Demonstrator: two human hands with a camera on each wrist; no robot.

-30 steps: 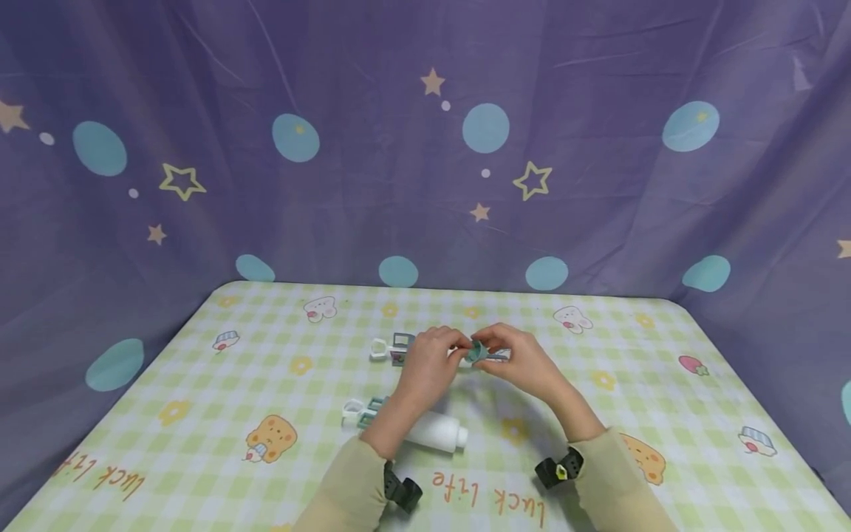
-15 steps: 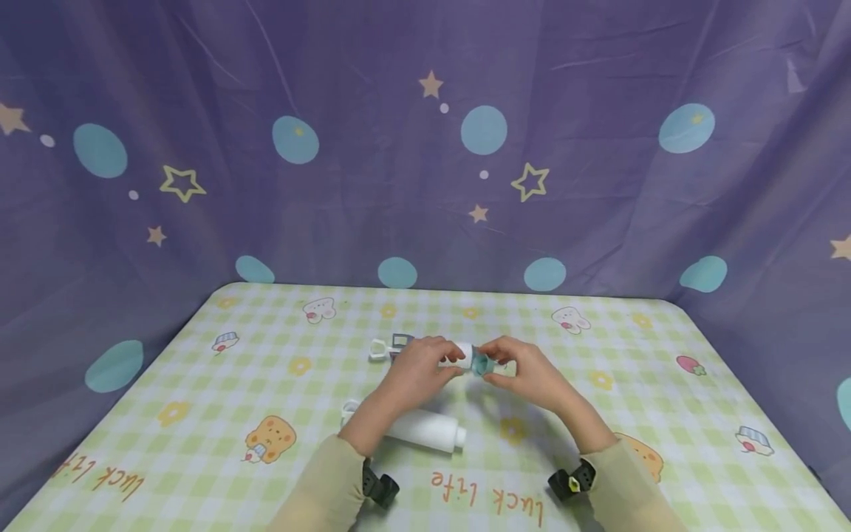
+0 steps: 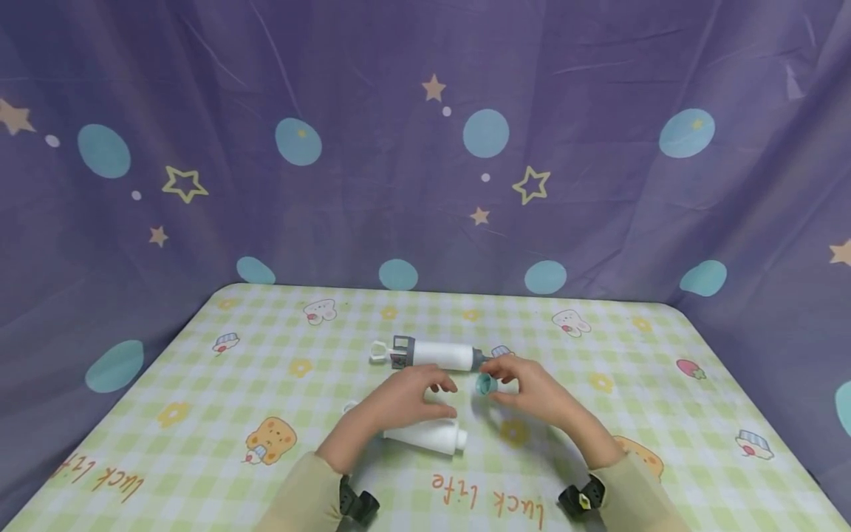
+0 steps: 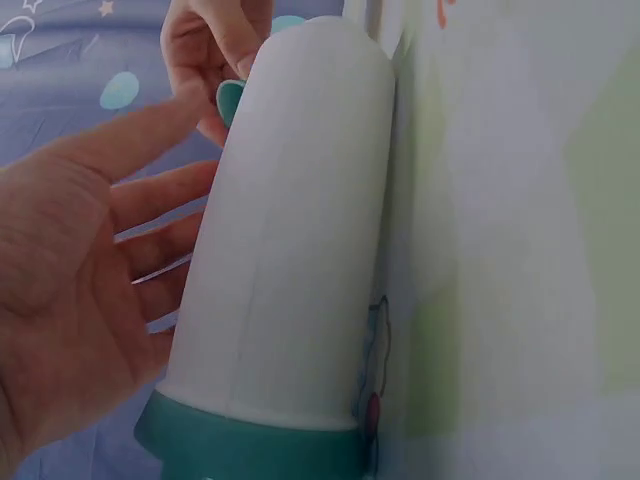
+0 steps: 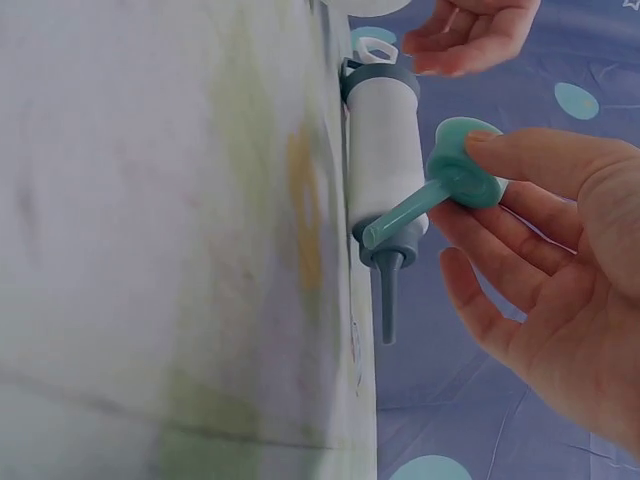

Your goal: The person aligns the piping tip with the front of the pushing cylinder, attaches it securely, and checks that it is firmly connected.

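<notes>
your right hand pinches the green nozzle, well in from the table's far edge; your left hand, fingers loose, holds nothing beside the white tube. upside-down lettering reads "luck life".

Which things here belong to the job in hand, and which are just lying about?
Job, most likely:
Teal nozzle, pinched in the right hand
Teal-collared white tube, beside the left hand

Lying about or backdrop, seemingly:
Grey-nozzled white tube, held by neither hand
Checked tablecloth, underneath
Purple curtain, behind
</notes>
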